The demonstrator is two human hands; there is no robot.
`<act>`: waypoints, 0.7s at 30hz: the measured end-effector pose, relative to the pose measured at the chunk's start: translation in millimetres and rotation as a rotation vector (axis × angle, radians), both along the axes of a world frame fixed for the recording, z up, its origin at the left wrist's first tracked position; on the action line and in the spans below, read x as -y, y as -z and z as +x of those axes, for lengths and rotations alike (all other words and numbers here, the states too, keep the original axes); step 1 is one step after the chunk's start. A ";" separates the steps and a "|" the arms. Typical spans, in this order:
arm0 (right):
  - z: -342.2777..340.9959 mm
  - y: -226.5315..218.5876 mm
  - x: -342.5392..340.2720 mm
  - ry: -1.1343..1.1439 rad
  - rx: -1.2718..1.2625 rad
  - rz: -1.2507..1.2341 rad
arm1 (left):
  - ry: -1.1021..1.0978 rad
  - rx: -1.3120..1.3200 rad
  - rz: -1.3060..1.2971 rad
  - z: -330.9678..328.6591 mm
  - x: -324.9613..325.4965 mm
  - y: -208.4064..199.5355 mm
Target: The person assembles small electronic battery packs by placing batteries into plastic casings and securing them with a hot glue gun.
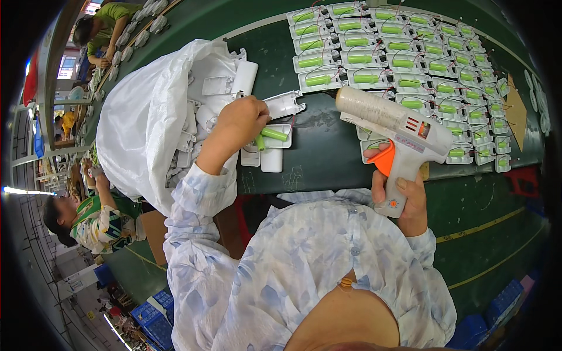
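My right hand (410,196) grips the handle of a white glue gun (407,126) with an orange trigger, its barrel pointing left above the table. My left hand (243,120) is closed over white plastic housings beside a white sack; its fingertips and whatever they hold are hidden. A white housing (284,104) sticks out to the right of those fingers. Just below the hand, a green battery (274,134) lies in another white shell with a thin wire, and a second green battery (260,142) shows partly under the palm.
Rows of white housings with green batteries and wires (366,58) cover the back right of the dark green table (263,50). The white sack (140,111) at left is full of loose housings. Two other people (108,32) work at left. Blue crates (153,319) stand lower left.
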State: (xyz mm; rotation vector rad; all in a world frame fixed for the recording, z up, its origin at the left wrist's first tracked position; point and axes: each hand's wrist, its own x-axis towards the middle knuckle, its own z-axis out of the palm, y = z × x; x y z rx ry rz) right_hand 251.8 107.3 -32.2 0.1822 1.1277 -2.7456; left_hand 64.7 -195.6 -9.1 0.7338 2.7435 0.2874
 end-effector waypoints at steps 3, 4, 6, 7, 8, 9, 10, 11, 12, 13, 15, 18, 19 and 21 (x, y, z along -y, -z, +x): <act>-0.5 1.1 -0.8 -0.009 -0.003 0.000 | 0.018 -0.065 0.000 5.3 0.1 -0.8; 0.3 -0.1 -1.4 -0.006 0.000 0.001 | 0.000 -0.035 0.019 7.1 1.1 -2.6; 0.9 -3.4 -0.3 0.019 -0.003 0.017 | -0.020 -0.004 0.037 7.1 5.6 -3.5; 0.7 -3.8 0.3 0.019 -0.001 0.017 | -0.019 -0.012 0.037 6.5 8.2 -3.2; 0.4 -4.2 0.0 0.031 0.000 0.027 | -0.020 -0.019 0.039 6.8 9.6 -2.7; 0.2 -4.7 0.3 0.041 0.000 0.037 | -0.022 -0.017 0.040 8.6 9.9 -3.0; 0.6 -5.0 1.4 0.038 0.002 0.039 | -0.016 -0.118 0.071 11.9 9.0 -4.5; -0.1 -4.5 2.2 0.037 0.006 0.037 | -0.009 -0.220 0.106 14.4 6.9 -5.2; 0.0 -4.1 3.0 0.040 0.013 0.035 | -0.008 -0.216 0.110 19.4 1.2 -10.9; -0.3 -4.4 3.6 0.041 0.017 0.040 | -0.061 -0.223 0.204 27.5 -6.9 -20.7; -0.7 -6.5 4.8 0.028 0.016 0.051 | -0.090 -0.210 0.295 44.8 -12.7 -25.5; -4.2 -5.2 7.3 0.026 -0.006 0.059 | -0.020 -0.383 0.212 58.9 -27.2 -20.8; -6.3 -5.4 8.8 0.021 -0.007 0.060 | -0.025 -0.385 0.212 61.3 -24.2 -15.8; -7.5 -5.8 12.0 -0.021 -0.004 0.057 | 0.021 -0.246 0.181 67.1 -20.2 -5.0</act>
